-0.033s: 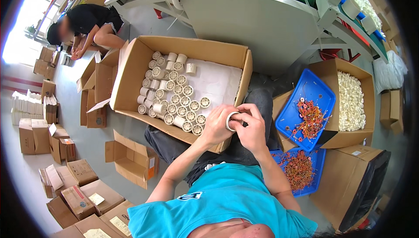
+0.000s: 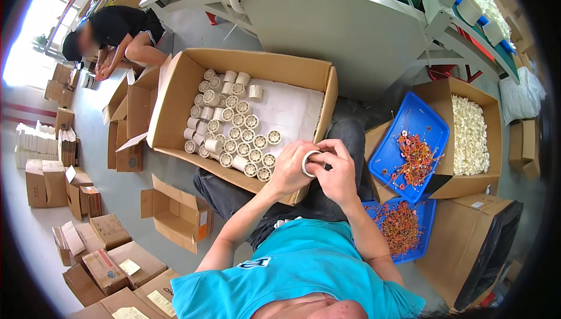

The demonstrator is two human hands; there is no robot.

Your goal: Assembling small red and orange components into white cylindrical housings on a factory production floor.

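My left hand (image 2: 288, 170) is wrapped round a short white plastic cylinder (image 2: 305, 164), its open end facing my right hand. The closed fingers of my right hand (image 2: 338, 174) grip at that rim, with the tips reaching into the opening. Whatever is inside the cylinder is hidden by the fingers. Both hands are over the near right corner of a large cardboard box (image 2: 257, 60). Inside it, many similar white cylinders (image 2: 232, 133) are gathered to the left and near side, some upright with spoked ends showing, others on their sides.
To the right, a blue tray (image 2: 383, 158) of red and orange wired parts (image 2: 414, 158) leans by a carton of small cream pieces (image 2: 469, 138). Another blue tray (image 2: 428, 225) sits below it. A grey machine (image 2: 327, 32) stands ahead. A co-worker (image 2: 125, 32) crouches far left, beyond several cartons (image 2: 175, 214).
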